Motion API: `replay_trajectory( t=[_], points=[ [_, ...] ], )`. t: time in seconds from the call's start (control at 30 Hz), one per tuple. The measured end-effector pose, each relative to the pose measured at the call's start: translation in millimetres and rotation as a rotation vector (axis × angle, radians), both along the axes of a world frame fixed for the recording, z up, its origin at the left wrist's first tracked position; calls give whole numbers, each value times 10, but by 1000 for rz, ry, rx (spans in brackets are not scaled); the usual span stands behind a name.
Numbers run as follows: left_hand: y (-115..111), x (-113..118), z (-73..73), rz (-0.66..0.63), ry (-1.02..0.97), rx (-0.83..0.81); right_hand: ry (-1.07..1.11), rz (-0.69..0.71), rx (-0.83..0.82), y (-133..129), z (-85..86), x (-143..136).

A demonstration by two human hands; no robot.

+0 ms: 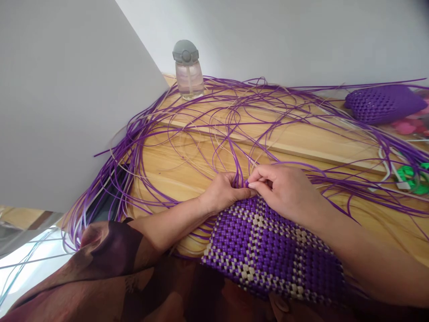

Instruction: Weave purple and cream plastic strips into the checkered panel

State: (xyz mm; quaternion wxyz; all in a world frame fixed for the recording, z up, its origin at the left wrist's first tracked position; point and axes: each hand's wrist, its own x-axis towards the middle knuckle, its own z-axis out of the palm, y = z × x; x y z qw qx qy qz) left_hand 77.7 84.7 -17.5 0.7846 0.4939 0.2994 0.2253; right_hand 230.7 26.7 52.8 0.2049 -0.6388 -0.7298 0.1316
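A woven panel (275, 246) of purple and beige strands lies against the person's lap at the table's near edge. At its upper edge my left hand (225, 193) is closed on purple strands, thumb pressed along the weave. My right hand (284, 188) pinches a purple strand at the same spot, its fingertips almost touching my left thumb. Long loose purple strands (234, 154) fan out from between the hands. The fingers partly hide the point where the strands enter the weave.
The wooden table (167, 174) carries looping strands. A bottle with a grey lid (189, 71) stands at the back. At the right lie a purple woven piece (385, 103), pink items (407, 126), green items (417, 179) and a white cable (385, 163). Walls border the table.
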Motion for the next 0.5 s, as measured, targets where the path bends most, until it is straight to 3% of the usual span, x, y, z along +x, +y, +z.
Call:
replay_trajectory(
  t=[0.23,0.4,0.5],
  points=[
    [23,5,-50,-19,-1,36,-88,179,-16,106,-25,18],
    [40,-2,-67,5,12,71,-250,145,23,97,10,-129],
    [44,-11,-55,26,15,117,-166,105,85,133,42,-221]
  ],
)
